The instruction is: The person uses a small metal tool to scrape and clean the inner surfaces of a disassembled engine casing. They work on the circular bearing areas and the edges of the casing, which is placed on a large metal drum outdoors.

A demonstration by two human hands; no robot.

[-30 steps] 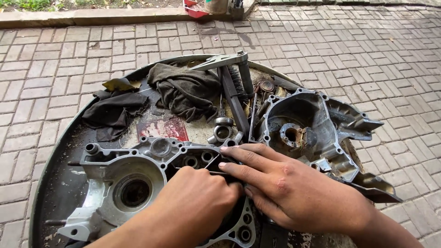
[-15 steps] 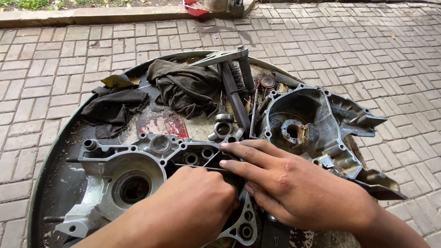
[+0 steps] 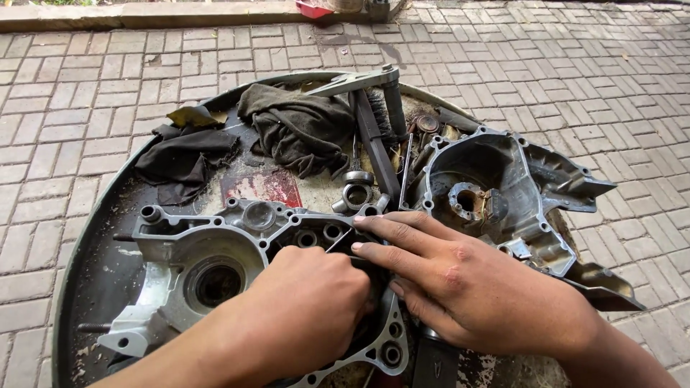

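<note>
A grey cast-metal engine case half [image 3: 194, 262] lies in a large round dirty metal tray [image 3: 93, 280]. My left hand [image 3: 302, 309] is curled over the case's right part, fingers tucked down into it; what they hold is hidden. My right hand [image 3: 467, 284] lies flat beside it, fingers stretched left across the case's upper right edge and touching my left hand. A second, darker case half [image 3: 503, 190] sits to the right in the tray, apart from both hands.
Two dark rags [image 3: 298, 126] [image 3: 183, 158] lie at the tray's back. A black brush [image 3: 374, 136], a metal lever [image 3: 352, 82], a bearing ring [image 3: 356, 194] and small parts sit between the cases. Brick paving [image 3: 86, 79] surrounds the tray; a red container [image 3: 313, 8] stands far back.
Both hands stay on the case's right part; the right fingers have shifted slightly. The view has tilted a little.
</note>
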